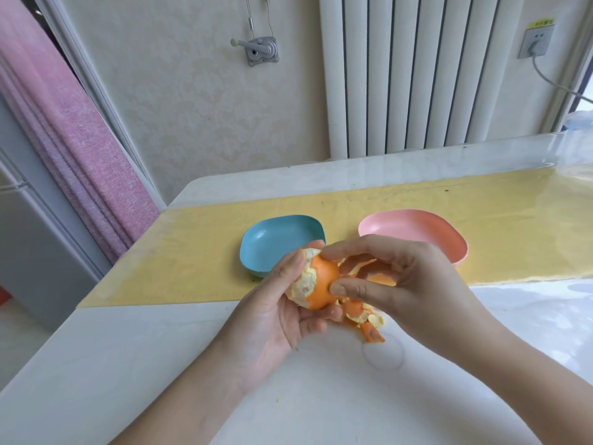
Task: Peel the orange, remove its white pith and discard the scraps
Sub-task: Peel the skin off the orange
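Note:
My left hand cups a partly peeled orange above the table, fingers curled round it. White pith shows on the orange's left side and orange skin still covers its middle. My right hand grips the loosened peel on the orange's right, thumb pressed against the fruit. A curling strip of that peel hangs down below both hands.
A blue dish sits just behind my left hand and a pink dish behind my right hand, both on a yellow mat. The white table runs toward me. A radiator and wall stand behind.

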Demonstrator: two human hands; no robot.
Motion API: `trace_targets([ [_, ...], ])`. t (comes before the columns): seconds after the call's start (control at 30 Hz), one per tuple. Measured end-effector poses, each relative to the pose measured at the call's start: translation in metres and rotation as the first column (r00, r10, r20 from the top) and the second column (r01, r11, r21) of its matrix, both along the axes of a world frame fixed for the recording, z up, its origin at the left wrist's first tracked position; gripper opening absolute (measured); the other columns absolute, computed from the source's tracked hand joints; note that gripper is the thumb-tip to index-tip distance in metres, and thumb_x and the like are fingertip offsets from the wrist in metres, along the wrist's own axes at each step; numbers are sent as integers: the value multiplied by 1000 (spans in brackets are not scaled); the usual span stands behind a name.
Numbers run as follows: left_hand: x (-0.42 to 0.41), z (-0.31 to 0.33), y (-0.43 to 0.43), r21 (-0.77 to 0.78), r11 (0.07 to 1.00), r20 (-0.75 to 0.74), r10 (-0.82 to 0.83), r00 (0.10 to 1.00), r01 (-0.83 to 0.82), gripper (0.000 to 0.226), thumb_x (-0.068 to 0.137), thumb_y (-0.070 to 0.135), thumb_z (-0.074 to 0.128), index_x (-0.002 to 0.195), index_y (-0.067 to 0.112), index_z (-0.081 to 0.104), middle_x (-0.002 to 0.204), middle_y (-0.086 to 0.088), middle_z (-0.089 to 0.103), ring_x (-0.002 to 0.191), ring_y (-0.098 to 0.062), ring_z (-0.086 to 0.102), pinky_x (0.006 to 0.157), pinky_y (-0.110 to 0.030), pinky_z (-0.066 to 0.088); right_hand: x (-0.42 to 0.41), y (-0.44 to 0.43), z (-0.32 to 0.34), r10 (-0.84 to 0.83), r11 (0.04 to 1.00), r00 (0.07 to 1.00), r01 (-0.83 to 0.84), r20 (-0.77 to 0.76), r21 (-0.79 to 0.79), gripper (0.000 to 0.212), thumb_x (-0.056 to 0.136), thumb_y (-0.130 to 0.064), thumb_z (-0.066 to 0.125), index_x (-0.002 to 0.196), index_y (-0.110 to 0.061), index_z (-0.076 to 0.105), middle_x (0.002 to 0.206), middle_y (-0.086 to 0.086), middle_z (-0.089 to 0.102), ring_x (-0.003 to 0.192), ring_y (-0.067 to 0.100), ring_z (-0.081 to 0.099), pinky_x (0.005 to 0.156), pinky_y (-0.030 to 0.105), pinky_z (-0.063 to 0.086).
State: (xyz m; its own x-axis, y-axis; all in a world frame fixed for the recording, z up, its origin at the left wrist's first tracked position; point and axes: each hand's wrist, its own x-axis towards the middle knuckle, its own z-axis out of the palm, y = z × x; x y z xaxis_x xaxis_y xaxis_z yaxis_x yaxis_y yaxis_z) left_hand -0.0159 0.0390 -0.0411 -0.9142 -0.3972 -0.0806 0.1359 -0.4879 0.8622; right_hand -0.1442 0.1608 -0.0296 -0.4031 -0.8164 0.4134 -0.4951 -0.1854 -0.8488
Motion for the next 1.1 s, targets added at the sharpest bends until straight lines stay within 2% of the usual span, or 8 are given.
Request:
trace_targets([
  [0.1, 3, -2, -3, -2, 997, -65, -71, 995, 71, 74, 51, 24, 92, 120, 22, 64, 91, -9, 67, 66, -23, 65, 55, -24, 54, -3, 1, 5, 39, 999, 994, -37, 101, -21, 30, 61, -29, 78, 90, -22, 74, 81, 2, 72, 77, 14, 70, 73, 36, 58],
  [0.23, 5, -1, 0, -14, 997, -75, -76, 994, 75, 70, 44, 9, 93, 109, 23, 71, 94, -13, 70, 67, -23, 68, 56, -23, 55, -8, 2, 10, 117, 990, 950, -89, 288, -107, 16, 62, -12, 74, 78, -9, 73, 70, 7, 72, 64, 17, 70, 63, 23, 55],
  [0.33, 4, -1, 3, -18, 999, -71, -40, 997, 39, 66, 43, 12, 94, 105, 21, 72, 98, -19, 69, 64, -24, 68, 56, -23, 55, -5, 2, 9, 60, 994, 980, -41, 190, -99, 9, 72, -2, 73, 76, -9, 71, 68, 3, 71, 64, 17, 70, 66, 24, 56],
  [0.47, 0, -4, 6, -66, 996, -49, 51, 997, -54, 64, 37, 23, 97, 95, 14, 71, 95, -22, 70, 61, -22, 67, 54, -24, 55, 0, 0, 3, -91, 993, 995, 89, -33, -75, 22, 83, 2, 69, 87, -19, 66, 72, -4, 69, 68, 13, 69, 69, 26, 55],
  [0.83, 0, -11, 22, -147, 962, -1, 234, 972, -231, 44, 63, 10, 83, 102, 10, 64, 92, -18, 64, 60, -15, 60, 56, -22, 51, 8, -8, -8, -226, 974, 958, 229, -178, -7, 26, 86, 2, 61, 86, -25, 63, 74, -9, 66, 72, 8, 62, 68, 26, 51],
  [0.93, 1, -9, 22, -235, 938, -23, 256, 966, -254, 47, 60, 11, 80, 104, 13, 64, 88, -12, 66, 62, -15, 60, 56, -22, 51, 2, -8, -6, -57, 998, 994, 56, 88, 8, 25, 88, 7, 58, 88, -18, 63, 73, -5, 62, 70, 14, 59, 68, 28, 52],
  [1.0, 1, -7, 21, -338, 899, -41, 281, 959, -278, 54, 58, 8, 79, 108, 17, 62, 86, -5, 67, 67, -13, 62, 57, -23, 50, -1, -8, -4, 55, 998, 947, -53, 316, -15, 22, 88, 11, 57, 90, -10, 62, 72, 0, 57, 71, 13, 54, 67, 21, 47],
  [1.1, 2, -5, 21, -398, 870, -64, 290, 955, -290, 58, 57, 6, 80, 110, 19, 61, 89, -3, 67, 71, -13, 61, 57, -23, 50, -3, -7, -2, 101, 995, 927, -99, 362, -24, 19, 88, 11, 56, 91, -8, 60, 73, 1, 56, 71, 13, 52, 65, 18, 45],
])
